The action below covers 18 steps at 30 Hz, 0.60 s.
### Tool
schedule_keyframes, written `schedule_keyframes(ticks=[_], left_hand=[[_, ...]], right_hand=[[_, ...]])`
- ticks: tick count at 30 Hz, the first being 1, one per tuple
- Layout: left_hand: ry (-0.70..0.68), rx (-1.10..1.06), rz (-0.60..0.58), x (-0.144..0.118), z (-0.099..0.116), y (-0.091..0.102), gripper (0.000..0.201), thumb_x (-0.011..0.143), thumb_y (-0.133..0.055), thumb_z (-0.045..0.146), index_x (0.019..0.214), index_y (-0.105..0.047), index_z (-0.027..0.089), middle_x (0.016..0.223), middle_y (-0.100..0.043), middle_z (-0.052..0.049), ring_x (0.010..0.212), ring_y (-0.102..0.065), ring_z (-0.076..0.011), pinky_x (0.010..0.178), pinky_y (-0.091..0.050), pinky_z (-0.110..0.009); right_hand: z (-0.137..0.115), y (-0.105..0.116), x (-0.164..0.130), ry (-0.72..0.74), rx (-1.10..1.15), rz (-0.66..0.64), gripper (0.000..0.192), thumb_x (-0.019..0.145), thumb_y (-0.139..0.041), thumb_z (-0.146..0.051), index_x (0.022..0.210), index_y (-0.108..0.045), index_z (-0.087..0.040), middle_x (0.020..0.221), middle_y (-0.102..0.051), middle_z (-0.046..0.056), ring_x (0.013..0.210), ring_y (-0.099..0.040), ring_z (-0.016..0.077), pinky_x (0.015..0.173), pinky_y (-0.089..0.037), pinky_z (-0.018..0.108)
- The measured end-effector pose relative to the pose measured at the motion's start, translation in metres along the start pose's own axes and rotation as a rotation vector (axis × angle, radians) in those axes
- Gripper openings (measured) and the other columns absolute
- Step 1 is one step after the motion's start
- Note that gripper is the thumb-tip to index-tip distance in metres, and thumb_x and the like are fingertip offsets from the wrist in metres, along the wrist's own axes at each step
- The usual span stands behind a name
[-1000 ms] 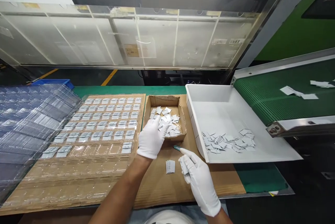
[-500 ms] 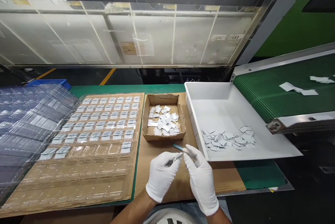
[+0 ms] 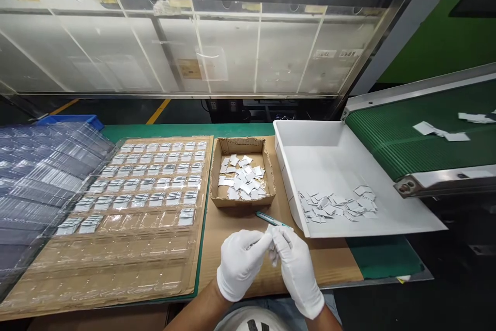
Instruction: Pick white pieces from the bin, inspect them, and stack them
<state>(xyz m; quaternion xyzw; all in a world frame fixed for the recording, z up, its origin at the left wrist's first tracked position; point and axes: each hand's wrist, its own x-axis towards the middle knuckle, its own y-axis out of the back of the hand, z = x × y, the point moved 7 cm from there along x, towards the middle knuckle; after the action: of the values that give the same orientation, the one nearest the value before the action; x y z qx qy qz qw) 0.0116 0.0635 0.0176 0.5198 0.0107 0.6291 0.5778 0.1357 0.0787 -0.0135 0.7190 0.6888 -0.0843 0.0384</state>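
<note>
Both gloved hands meet low over the brown cardboard sheet (image 3: 232, 227). The left hand (image 3: 240, 264) and the right hand (image 3: 296, 269) have their fingertips pressed together around a small stack of white pieces (image 3: 273, 254); only a sliver of it shows between the gloves, so I cannot tell how many pieces there are. Both hands look closed on it, thumbs against forefingers.

Just beyond the right hand's fingers a teal-handled tool (image 3: 271, 220) lies on the cardboard, apart from the gloves. Behind that sits a small cardboard box (image 3: 217, 171) with loose white pieces scattered inside. To the right, a white tray (image 3: 310, 150) tilts toward the bench, a heap of the same pieces at its lower end. A green conveyor belt (image 3: 391, 140) ends over the tray's far side, carrying a few more pieces. To the left, a clear blister tray (image 3: 116, 248) has its upper rows filled and its nearer rows bare, with a stack of clear trays (image 3: 34, 176) beside it.
</note>
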Motion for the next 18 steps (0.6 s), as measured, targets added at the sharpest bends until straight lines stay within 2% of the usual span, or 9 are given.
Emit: schedule_keyframes(ticks=[2, 4, 6, 9, 12, 13, 15, 18], left_hand=[[0.073, -0.26, 0.033, 0.0, -0.003, 0.002, 0.043, 0.085, -0.054, 0.007, 0.119, -0.065, 0.029, 0.078, -0.073, -0.001, 0.067, -0.064, -0.0113, 0.065, -0.052, -0.021], [0.267, -0.528, 0.009, 0.0, -0.012, -0.004, 0.045, 0.084, -0.056, 0.009, 0.126, -0.061, 0.024, 0.083, -0.073, -0.003, 0.069, -0.065, -0.0128, 0.064, -0.054, -0.023], [0.478, -0.722, -0.085, -0.003, -0.019, -0.016, 0.042, 0.083, -0.06, 0.016, 0.124, -0.063, 0.02, 0.086, -0.073, -0.006, 0.07, -0.067, -0.0151, 0.064, -0.056, -0.025], [0.706, -0.846, -0.184, -0.008, -0.023, -0.03, 0.028, 0.08, -0.066, 0.028, 0.104, -0.074, 0.016, 0.086, -0.075, -0.008, 0.076, -0.069, -0.0196, 0.069, -0.057, -0.028], [0.843, -0.819, -0.199, -0.006, -0.033, -0.031, 0.022, 0.078, -0.069, 0.035, 0.081, -0.077, 0.015, 0.073, -0.076, -0.007, 0.063, -0.067, -0.0186, 0.057, -0.055, -0.026], [0.836, -0.776, -0.191, -0.001, -0.038, -0.028, 0.022, 0.077, -0.069, 0.036, 0.077, -0.076, 0.015, 0.07, -0.076, -0.007, 0.059, -0.067, -0.0181, 0.054, -0.054, -0.026], [0.724, -0.624, -0.129, 0.02, -0.051, -0.013, 0.021, 0.077, -0.069, 0.036, 0.077, -0.076, 0.016, 0.073, -0.077, -0.006, 0.062, -0.068, -0.0185, 0.058, -0.055, -0.026], [0.42, -0.268, 0.06, 0.064, -0.073, 0.02, 0.022, 0.081, -0.066, 0.036, 0.089, -0.076, 0.018, 0.085, -0.078, -0.006, 0.072, -0.071, -0.0198, 0.072, -0.056, -0.029]], right_hand=[[-0.002, 0.001, 0.001, -0.029, 0.015, 0.015, 0.044, 0.086, -0.059, -0.053, 0.061, -0.053, -0.017, 0.056, -0.049, -0.004, 0.046, -0.044, 0.0083, 0.042, -0.038, 0.019], [-0.004, 0.002, 0.002, -0.051, 0.047, 0.02, 0.045, 0.085, -0.059, -0.055, 0.06, -0.053, -0.017, 0.056, -0.05, -0.003, 0.044, -0.044, 0.008, 0.039, -0.037, 0.019], [-0.005, 0.003, 0.004, -0.059, 0.056, 0.026, 0.045, 0.083, -0.06, -0.055, 0.06, -0.053, -0.017, 0.055, -0.05, -0.004, 0.043, -0.043, 0.0076, 0.038, -0.036, 0.019], [-0.001, 0.003, 0.003, -0.052, 0.0, 0.042, 0.045, 0.083, -0.061, -0.054, 0.059, -0.053, -0.017, 0.052, -0.049, -0.004, 0.043, -0.043, 0.0076, 0.039, -0.036, 0.018], [0.002, 0.002, -0.001, 0.001, -0.131, 0.021, 0.041, 0.088, -0.058, -0.051, 0.065, -0.059, -0.017, 0.055, -0.055, -0.002, 0.045, -0.048, 0.0091, 0.043, -0.039, 0.02], [0.0, 0.004, -0.002, 0.05, -0.186, 0.028, 0.038, 0.091, -0.054, -0.049, 0.071, -0.062, -0.018, 0.059, -0.059, -0.001, 0.047, -0.051, 0.0102, 0.045, -0.042, 0.021], [-0.014, 0.018, 0.001, 0.176, -0.371, 0.119, 0.033, 0.096, -0.046, -0.043, 0.089, -0.067, -0.019, 0.072, -0.067, 0.002, 0.058, -0.06, 0.0132, 0.057, -0.049, 0.023], [-0.045, 0.057, 0.019, 0.234, -0.855, 0.345, 0.034, 0.1, -0.035, -0.031, 0.11, -0.064, -0.017, 0.097, -0.071, 0.009, 0.088, -0.067, 0.0187, 0.082, -0.052, 0.029]])
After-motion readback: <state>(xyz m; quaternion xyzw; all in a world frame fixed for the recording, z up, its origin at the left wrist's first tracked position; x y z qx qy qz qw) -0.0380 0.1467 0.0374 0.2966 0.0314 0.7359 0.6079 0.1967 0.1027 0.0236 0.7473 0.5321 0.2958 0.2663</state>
